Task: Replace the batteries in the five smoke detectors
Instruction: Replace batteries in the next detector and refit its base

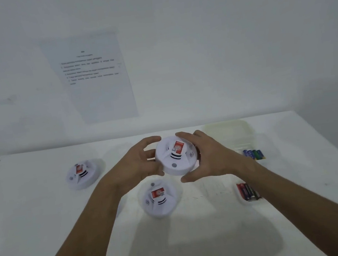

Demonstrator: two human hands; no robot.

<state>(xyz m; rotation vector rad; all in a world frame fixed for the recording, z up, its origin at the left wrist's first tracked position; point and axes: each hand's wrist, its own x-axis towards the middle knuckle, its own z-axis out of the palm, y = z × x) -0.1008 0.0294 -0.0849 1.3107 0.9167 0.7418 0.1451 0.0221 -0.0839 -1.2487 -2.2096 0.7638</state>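
Both hands, left hand [140, 161] and right hand [207, 155], curl round the rim of 1 smoke detector [176, 156], lifted off the counter [45, 208]; it looks light, rigid, smooth plastic, best taken by the rim; its red label [178, 147] is too blurred to read; 2 more detectors [159, 198] lie below and left of the grip.

One head-worn view is given, aimed forward and down over the white table [45, 208]; the near edge is cut off, the wall behind is included.
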